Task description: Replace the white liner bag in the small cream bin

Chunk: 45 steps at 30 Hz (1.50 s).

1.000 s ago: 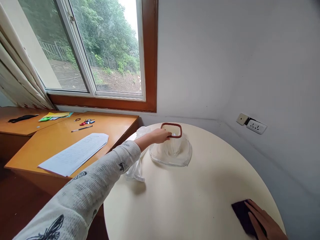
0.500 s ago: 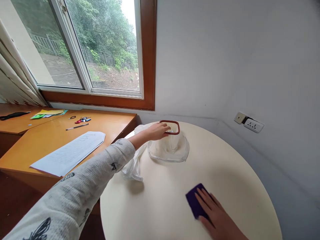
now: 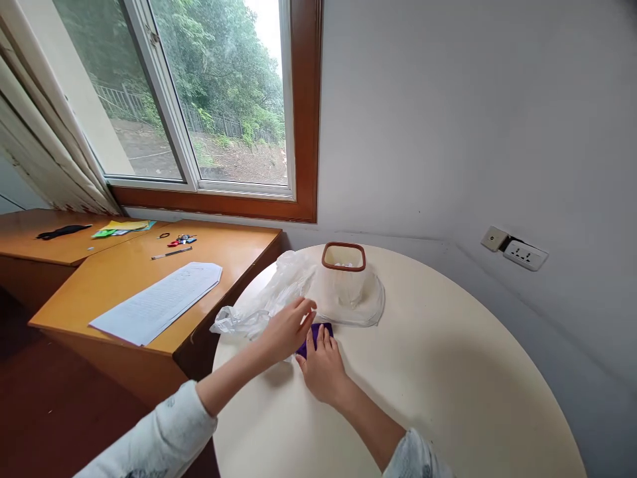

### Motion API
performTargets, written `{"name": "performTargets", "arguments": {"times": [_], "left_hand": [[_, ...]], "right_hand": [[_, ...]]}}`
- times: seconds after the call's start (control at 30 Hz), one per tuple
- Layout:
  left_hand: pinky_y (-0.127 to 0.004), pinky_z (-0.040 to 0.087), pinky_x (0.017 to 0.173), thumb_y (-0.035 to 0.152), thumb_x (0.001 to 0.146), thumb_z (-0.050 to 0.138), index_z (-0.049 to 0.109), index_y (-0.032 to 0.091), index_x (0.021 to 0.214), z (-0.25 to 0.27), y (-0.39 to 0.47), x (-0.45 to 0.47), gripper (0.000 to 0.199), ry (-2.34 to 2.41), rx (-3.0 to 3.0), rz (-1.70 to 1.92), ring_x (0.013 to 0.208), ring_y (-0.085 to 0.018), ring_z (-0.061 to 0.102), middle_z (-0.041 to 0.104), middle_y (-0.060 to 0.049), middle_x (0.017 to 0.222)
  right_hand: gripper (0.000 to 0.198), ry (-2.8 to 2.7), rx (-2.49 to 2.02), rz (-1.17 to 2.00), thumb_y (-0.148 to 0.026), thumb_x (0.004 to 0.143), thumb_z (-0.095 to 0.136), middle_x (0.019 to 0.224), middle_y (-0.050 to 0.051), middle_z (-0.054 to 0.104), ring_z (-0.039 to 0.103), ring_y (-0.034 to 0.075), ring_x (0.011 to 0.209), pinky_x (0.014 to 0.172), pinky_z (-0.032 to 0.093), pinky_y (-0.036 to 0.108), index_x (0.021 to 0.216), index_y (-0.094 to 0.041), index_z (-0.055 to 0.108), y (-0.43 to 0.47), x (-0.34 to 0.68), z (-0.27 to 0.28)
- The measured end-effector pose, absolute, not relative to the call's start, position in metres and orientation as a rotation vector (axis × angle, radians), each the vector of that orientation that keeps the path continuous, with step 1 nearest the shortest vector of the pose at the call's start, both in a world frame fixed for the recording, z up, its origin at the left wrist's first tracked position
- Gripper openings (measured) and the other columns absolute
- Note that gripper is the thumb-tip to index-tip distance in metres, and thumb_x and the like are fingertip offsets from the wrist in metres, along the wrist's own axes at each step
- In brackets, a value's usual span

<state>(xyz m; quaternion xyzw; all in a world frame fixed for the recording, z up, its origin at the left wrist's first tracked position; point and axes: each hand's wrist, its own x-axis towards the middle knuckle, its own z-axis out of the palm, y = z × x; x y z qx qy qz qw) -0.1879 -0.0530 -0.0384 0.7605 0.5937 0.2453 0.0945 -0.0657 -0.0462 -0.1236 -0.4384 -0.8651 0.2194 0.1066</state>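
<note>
On the round cream table [image 3: 448, 385], a folded purple cloth [image 3: 325, 328] lies under my right hand [image 3: 326, 372], whose fingers are spread flat over it. Close by on the left, my left hand [image 3: 286, 332] hovers with its fingers slightly bent and apart, holding nothing. Behind both hands stands a small bin with a brown rim [image 3: 343, 268]. A clear plastic liner [image 3: 365, 309] hangs around it and spreads on the tabletop, with some whitish bits inside the bin. A crumpled white plastic bag [image 3: 283, 285] lies left of the bin, partly behind my left hand.
An orange wooden desk [image 3: 164, 318] stands to the left, bearing paper sheets [image 3: 159, 302], a pen [image 3: 172, 253], keys [image 3: 183, 240] and colored papers [image 3: 127, 227]. A window [image 3: 223, 99] and a grey wall with a socket [image 3: 525, 255] bound the back.
My left hand has let go of the bin's rim and come nearer. My right hand has slid the purple cloth leftward and away from me, beside the left hand. The view has shifted slightly.
</note>
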Motion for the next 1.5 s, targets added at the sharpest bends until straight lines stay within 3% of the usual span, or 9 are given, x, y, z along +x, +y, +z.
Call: {"name": "performTargets", "arguments": {"times": [0.17,0.27,0.37,0.53,0.67,0.77,0.83,1.0,1.5], "left_hand": [[-0.032,0.047,0.075,0.031,0.093,0.024,0.047,0.021,0.096,-0.081,-0.077,-0.182,0.025,1.69,2.133,0.721,0.084,-0.018,0.057,0.057,-0.006,0.093],[-0.034,0.048,0.079,0.028,0.091,0.029,0.045,0.022,0.112,-0.1,-0.082,-0.177,0.027,1.657,2.224,0.58,0.093,-0.021,0.057,0.057,-0.009,0.105],[-0.037,0.048,0.082,0.024,0.088,0.033,0.049,0.02,0.112,-0.109,-0.081,-0.175,0.029,1.664,2.343,0.465,0.098,-0.024,0.056,0.057,-0.011,0.107],[-0.041,0.046,0.09,0.025,0.089,0.034,0.048,0.019,0.118,-0.113,-0.079,-0.171,0.033,1.65,2.447,0.472,0.108,-0.026,0.053,0.053,-0.013,0.12],[-0.051,0.029,0.105,0.034,0.091,0.035,0.027,0.02,0.137,-0.114,-0.09,-0.157,0.049,1.43,2.606,0.428,0.131,-0.029,0.029,0.032,-0.012,0.143],[-0.054,0.018,0.108,0.042,0.091,0.035,0.01,0.021,0.142,-0.114,-0.1,-0.142,0.061,1.233,2.654,0.305,0.136,-0.029,0.013,0.018,-0.011,0.149],[-0.055,0.015,0.109,0.046,0.09,0.034,0.006,0.021,0.143,-0.115,-0.105,-0.135,0.065,1.169,2.643,0.238,0.137,-0.03,0.009,0.012,-0.011,0.149],[-0.056,0.008,0.108,0.048,0.09,0.03,0.002,0.023,0.143,-0.121,-0.108,-0.128,0.065,1.164,2.588,0.157,0.137,-0.029,0.008,0.008,-0.009,0.149],[-0.055,0.005,0.109,0.047,0.091,0.029,-0.003,0.026,0.142,-0.12,-0.107,-0.124,0.063,1.207,2.582,0.1,0.137,-0.027,0.008,0.007,-0.007,0.149]], "right_hand": [[0.055,-2.395,-1.119,0.887,-0.031,0.092,0.021,0.147,0.019,0.015,0.022,0.024,0.134,0.105,0.029,0.039,0.14,-0.004,0.02,-0.034,-0.033,-0.119],[0.047,-2.318,-1.085,0.825,-0.032,0.092,0.025,0.142,0.013,0.033,0.028,0.021,0.132,0.106,0.029,0.039,0.132,-0.011,0.04,-0.034,0.007,-0.123],[0.03,-2.237,-1.081,0.706,-0.03,0.089,0.035,0.104,0.01,0.064,0.057,0.021,0.101,0.089,0.045,0.037,0.09,-0.019,0.063,-0.039,0.049,-0.131],[0.027,-2.268,-1.103,0.406,-0.025,0.088,0.039,0.071,0.005,0.062,0.059,0.019,0.074,0.069,0.048,0.036,0.064,-0.021,0.051,-0.048,0.107,-0.144],[0.016,-2.383,-1.135,0.275,-0.024,0.086,0.044,0.096,0.009,0.064,0.059,0.021,0.092,0.08,0.047,0.038,0.09,-0.019,0.059,-0.057,0.133,-0.145],[0.054,-2.541,-1.152,0.262,-0.033,0.081,0.053,0.137,0.01,0.041,0.036,0.027,0.126,0.098,0.037,0.043,0.131,-0.021,0.039,-0.065,0.141,-0.143],[0.07,-2.655,-1.145,0.279,-0.042,0.081,0.051,0.147,0.007,0.025,0.02,0.028,0.134,0.106,0.026,0.047,0.142,-0.023,0.02,-0.07,0.144,-0.143],[0.07,-2.836,-1.115,0.358,-0.052,0.087,0.036,0.15,0.003,0.011,0.011,0.028,0.136,0.108,0.014,0.052,0.143,-0.026,0.002,-0.075,0.143,-0.148],[0.063,-2.835,-1.107,0.313,-0.052,0.09,0.027,0.149,0.001,0.009,0.013,0.026,0.136,0.108,0.014,0.053,0.142,-0.029,0.0,-0.077,0.143,-0.149]]}}
